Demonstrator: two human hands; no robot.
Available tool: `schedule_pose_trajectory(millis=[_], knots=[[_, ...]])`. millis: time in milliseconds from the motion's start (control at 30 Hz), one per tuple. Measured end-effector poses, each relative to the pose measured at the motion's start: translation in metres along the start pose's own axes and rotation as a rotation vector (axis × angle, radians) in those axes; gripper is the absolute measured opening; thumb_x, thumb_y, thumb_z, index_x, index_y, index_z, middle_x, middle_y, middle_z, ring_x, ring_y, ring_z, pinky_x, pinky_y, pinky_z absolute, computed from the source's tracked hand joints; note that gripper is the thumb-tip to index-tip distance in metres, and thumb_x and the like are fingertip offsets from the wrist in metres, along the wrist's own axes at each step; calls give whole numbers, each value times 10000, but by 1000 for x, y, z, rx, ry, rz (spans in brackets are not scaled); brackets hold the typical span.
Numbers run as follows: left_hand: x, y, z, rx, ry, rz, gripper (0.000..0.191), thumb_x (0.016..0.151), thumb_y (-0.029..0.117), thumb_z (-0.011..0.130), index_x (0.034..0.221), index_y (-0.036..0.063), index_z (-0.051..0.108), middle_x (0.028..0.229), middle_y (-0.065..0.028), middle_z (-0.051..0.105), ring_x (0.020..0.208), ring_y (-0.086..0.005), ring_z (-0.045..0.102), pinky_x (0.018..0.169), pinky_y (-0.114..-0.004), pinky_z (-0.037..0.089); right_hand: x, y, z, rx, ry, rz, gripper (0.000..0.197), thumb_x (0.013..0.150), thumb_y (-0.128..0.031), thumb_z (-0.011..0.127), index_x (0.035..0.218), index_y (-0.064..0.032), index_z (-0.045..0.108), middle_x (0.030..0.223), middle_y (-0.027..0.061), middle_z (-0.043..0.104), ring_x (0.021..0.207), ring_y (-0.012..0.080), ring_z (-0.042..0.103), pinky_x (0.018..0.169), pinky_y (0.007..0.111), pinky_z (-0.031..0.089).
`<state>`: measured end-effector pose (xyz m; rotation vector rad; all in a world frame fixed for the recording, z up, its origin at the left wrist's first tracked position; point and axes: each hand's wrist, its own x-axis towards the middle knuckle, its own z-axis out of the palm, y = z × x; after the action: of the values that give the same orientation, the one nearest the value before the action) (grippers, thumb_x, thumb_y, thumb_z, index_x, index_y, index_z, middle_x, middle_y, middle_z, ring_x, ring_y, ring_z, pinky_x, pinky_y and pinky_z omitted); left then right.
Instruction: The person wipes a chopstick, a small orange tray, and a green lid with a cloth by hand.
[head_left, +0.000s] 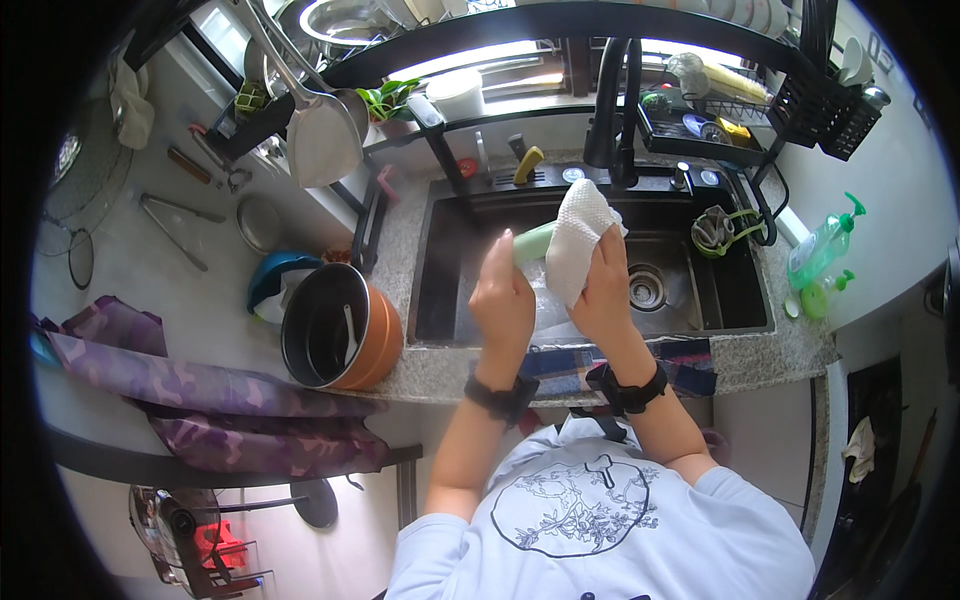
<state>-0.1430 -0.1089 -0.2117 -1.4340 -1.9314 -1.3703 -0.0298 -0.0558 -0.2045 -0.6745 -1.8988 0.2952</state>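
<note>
My left hand (504, 296) grips one end of a pale green object (535, 244), perhaps a handle. Its far end is hidden behind a white textured cloth or paper towel (581, 232). My right hand (606, 289) holds that cloth against the green object. Both hands are above the black double-bowl sink (435, 277), near its front edge. A round drain strainer (646, 288) shows in the right bowl, and the left bowl is partly hidden by my hands.
An orange pot (384, 334) with a white utensil inside stands on the granite counter to the left. A black faucet (606, 112) rises behind the sink. Green soap bottles (821, 247) stand at right. A metal spatula (322, 142) hangs at upper left. A green strainer basket (712, 232) hangs inside the sink.
</note>
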Motion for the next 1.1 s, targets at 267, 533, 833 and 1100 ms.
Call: schedule_pose_trajectory(millis=[267, 533, 833, 1100], knots=[[1, -1, -6, 36, 110, 97, 366, 718, -44, 485, 1051, 83, 567, 1031, -166, 566, 872, -308, 585, 691, -352, 487, 5, -6, -5, -38, 41, -116, 386, 727, -155, 563, 1065, 21, 502, 1100, 223, 455, 1046, 401, 416, 899, 436, 326], [1, 8, -16, -69, 140, 73, 366, 748, -61, 429, 1076, 52, 547, 1036, -156, 571, 948, -286, 567, 761, -332, 475, -1, -6, -1, 334, 100, 77, 411, 667, -119, 585, 1041, 33, 508, 1108, 242, 441, 1045, 411, 395, 936, 444, 276], [1, 7, -22, -177, 219, -13, 281, 796, -42, 428, 1029, 28, 569, 994, -150, 597, 903, -242, 592, 742, -290, 471, -10, 4, 3, 594, 70, 236, 340, 715, -81, 551, 1032, 37, 517, 1041, 172, 515, 981, 311, 486, 862, 359, 370], [-1, 13, -26, -264, 231, 21, 245, 809, -18, 433, 1008, 11, 573, 1053, -175, 567, 938, -263, 575, 794, -310, 455, -16, 2, 4, 874, 77, 644, 307, 903, -252, 388, 1062, -21, 512, 1017, 73, 541, 939, 127, 497, 814, 287, 404]])
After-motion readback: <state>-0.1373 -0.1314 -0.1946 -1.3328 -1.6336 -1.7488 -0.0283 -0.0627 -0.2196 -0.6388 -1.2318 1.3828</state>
